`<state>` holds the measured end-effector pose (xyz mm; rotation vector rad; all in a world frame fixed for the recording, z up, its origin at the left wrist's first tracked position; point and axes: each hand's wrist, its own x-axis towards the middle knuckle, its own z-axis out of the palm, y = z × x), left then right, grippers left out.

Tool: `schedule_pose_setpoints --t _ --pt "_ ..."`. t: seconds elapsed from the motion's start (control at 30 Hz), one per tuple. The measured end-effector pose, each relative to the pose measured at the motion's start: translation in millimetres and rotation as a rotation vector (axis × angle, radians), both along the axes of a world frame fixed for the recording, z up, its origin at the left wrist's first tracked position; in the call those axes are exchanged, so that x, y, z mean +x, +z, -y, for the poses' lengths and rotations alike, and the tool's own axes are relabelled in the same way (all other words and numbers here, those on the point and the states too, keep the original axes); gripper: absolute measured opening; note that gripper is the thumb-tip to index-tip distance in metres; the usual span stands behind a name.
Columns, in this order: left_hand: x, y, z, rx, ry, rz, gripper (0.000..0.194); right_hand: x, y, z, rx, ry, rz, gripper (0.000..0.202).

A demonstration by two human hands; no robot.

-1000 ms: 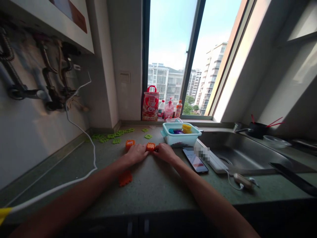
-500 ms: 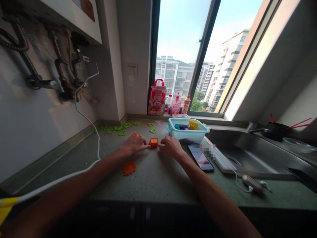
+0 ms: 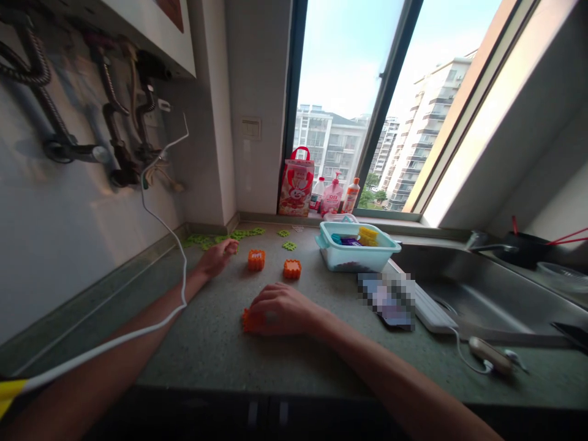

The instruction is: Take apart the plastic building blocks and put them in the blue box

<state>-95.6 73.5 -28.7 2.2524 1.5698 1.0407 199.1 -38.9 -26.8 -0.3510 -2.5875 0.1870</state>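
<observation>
Just below the middle of the frame a flat orange piece [image 3: 247, 320] lies on the green countertop [image 3: 215, 349], mostly hidden under the right hand [image 3: 280, 309], whose fingers curl down over it; it looks like a grasp being closed, though I cannot tell whether the piece is actually gripped or only covered. Above it, near the centre, stand two assembled orange cubes: one [image 3: 292, 269] directly above the right hand and apart from it, the other [image 3: 256, 260] to its left. The left hand [image 3: 219, 256] reaches toward the left centre, loosely curled with its fingertips at the edge of the scattered green pieces [image 3: 239, 234]; whether it holds one is not clear.

The step in hand appears to be gathering loose pieces, one hand per colour. My guess is that the next move calls for pinching the flat piece by its edges and lifting it clear of the counter.

Counted: two orange cubes, one flat orange piece, and roughly ten green pieces in a band along the back wall, too small to number exactly. Right of centre sits one pale blue bin [image 3: 358, 256] holding yellow and purple pieces. Beyond it are a sink [image 3: 463, 288] at the right, a white cable [image 3: 174, 245] hanging down the left, a red bag [image 3: 296, 190] and three bottles [image 3: 335, 197] on the windowsill.
</observation>
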Motion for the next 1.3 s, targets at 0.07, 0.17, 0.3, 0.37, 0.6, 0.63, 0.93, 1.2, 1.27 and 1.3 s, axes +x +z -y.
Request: schedule_pose_setpoints --t 0.07,0.17,0.3,0.37,0.6,0.63,0.93,1.2,1.27,1.3 --pt "5 -3.4 -2 -0.056 -0.084 -0.014 0.069 21 9.4 -14 0.041 -0.132 -0.104 0.027" --pt "16 -6.4 -3 -0.086 -0.151 -0.087 0.099 55 19.9 -39 0.064 -0.436 -0.241 0.027" --pt "28 -10.7 -2 -0.097 -0.168 -0.121 0.11 81 14.8 -62 0.001 -0.559 -0.139 0.028" --pt "32 -11.7 -1 -0.107 -0.162 -0.096 0.107 82 7.8 -68 -0.03 -0.527 -0.078 0.027" --pt "38 -7.0 7 -0.117 -0.177 -0.076 0.104 76 -3.7 -76 -0.044 -0.501 -0.033 0.028" --pt "40 -6.0 9 -0.118 -0.177 -0.079 0.105 77 -4.1 -76 -0.043 -0.5 -0.027 0.029" --pt "63 -2.8 25 -0.149 -0.2 -0.101 0.106 87 2.8 -72 -0.064 -0.561 -0.096 0.039" --pt "72 -4.4 30 -0.15 -0.187 -0.098 0.111 94 4.6 -63 -0.059 -0.579 -0.043 0.062" --pt "69 -6.7 27 -0.142 -0.213 -0.098 0.112 94 6.2 -60 -0.048 -0.579 -0.024 0.068" --pt "67 -7.9 25 -0.135 -0.231 -0.1 0.111 94 7.8 -58 -0.042 -0.58 -0.016 0.07"
